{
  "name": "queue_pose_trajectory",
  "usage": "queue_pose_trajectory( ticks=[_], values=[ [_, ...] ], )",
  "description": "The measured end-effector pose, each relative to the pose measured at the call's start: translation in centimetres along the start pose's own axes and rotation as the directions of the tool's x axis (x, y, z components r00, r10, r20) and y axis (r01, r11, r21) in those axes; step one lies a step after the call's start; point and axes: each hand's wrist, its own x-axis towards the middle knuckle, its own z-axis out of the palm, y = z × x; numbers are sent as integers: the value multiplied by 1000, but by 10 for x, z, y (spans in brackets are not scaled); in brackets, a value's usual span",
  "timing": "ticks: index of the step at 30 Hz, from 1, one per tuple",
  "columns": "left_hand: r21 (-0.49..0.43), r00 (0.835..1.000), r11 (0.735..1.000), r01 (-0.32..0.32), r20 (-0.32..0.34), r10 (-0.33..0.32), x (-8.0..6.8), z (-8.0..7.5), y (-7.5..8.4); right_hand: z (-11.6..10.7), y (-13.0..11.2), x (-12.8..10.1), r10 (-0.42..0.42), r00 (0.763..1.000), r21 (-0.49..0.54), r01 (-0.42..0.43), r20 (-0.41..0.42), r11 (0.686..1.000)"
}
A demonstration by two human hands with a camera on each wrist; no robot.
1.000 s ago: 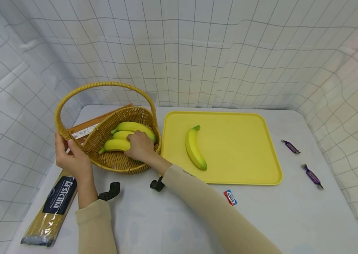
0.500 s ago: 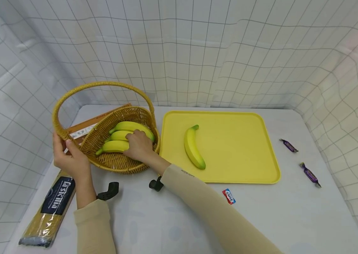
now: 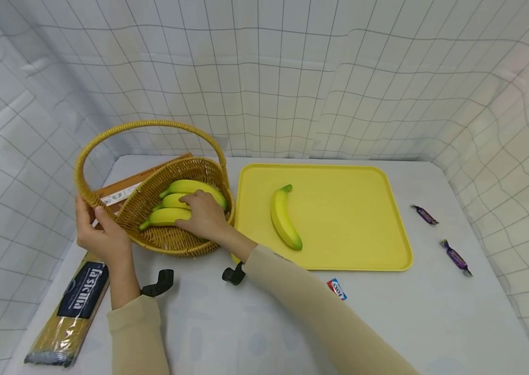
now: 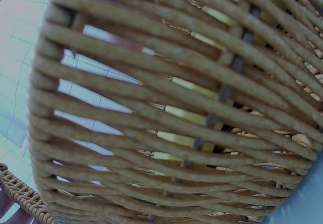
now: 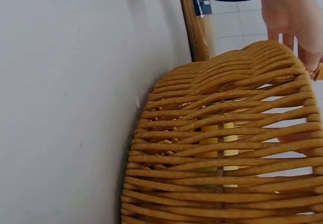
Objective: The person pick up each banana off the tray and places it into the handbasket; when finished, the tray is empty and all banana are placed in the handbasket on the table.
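My left hand (image 3: pixel 105 237) grips the wicker basket (image 3: pixel 175 249) at its left rim, near the foot of the arched handle, thumb on the near side. Three yellow-green bananas (image 3: pixel 166 216) show inside, lying side by side. Over their right ends, my right hand (image 3: pixel 205 216) reaches into the basket with thumb and forefinger spread, touching the bananas. Its other fingers are hidden. One more banana (image 3: pixel 285 219) lies on the yellow tray (image 3: pixel 349 219). Both wrist views are mostly filled by basket weave; the left hand (image 5: pixel 298 17) appears at the right wrist view's upper right.
A pasta packet (image 3: pixel 72 312) lies at the left, and a brown box (image 3: pixel 124 187) sits behind the basket. Two purple-wrapped candies (image 3: pixel 455 258) lie right of the tray. A small red-and-blue packet (image 3: pixel 337 288) is in front of it. White gridded curtains (image 3: pixel 283 78) enclose the table.
My right thumb and forefinger have spread and shifted left over the bananas. The lowest banana has slid slightly left. The left hand keeps its grip; the whole view has drifted slightly.
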Motion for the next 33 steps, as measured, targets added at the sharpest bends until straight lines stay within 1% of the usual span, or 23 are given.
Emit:
queue_pose_trajectory(
  ticks=[2, 4, 7, 14, 21, 25, 27, 33],
  values=[
    [-4, 1000, 1000, -21, -3, 20, 1, 0, -4, -6, 1, -6, -26, 1000, 58, 27, -5, 998],
    [0, 1000, 1000, -27, 0, 27, 3, 1, -7, -13, 3, -13, -49, 999, 119, 50, -10, 992],
    [0, 1000, 1000, -23, 1, 23, 4, 1, -11, -27, 5, -26, -69, 997, 208, 72, -21, 975],
    [-4, 1000, 1000, -19, -3, 19, 7, -1, -18, -58, 11, -56, -90, 995, 330, 103, -54, 938],
    [-19, 1000, 999, -27, 10, 27, 9, -1, -25, -75, 31, -83, -89, 986, 383, 136, -138, 914],
    [-23, 999, 999, -32, 16, 33, 8, -2, -25, -84, 47, -96, -54, 983, 409, 122, -174, 904],
    [-21, 999, 999, -46, 24, 47, 8, -2, -24, -88, 56, -102, -33, 979, 408, 113, -199, 906],
    [-29, 998, 998, -51, 23, 52, 7, -1, -24, -101, 81, -118, 30, 967, 424, 82, -253, 902]
  ],
)
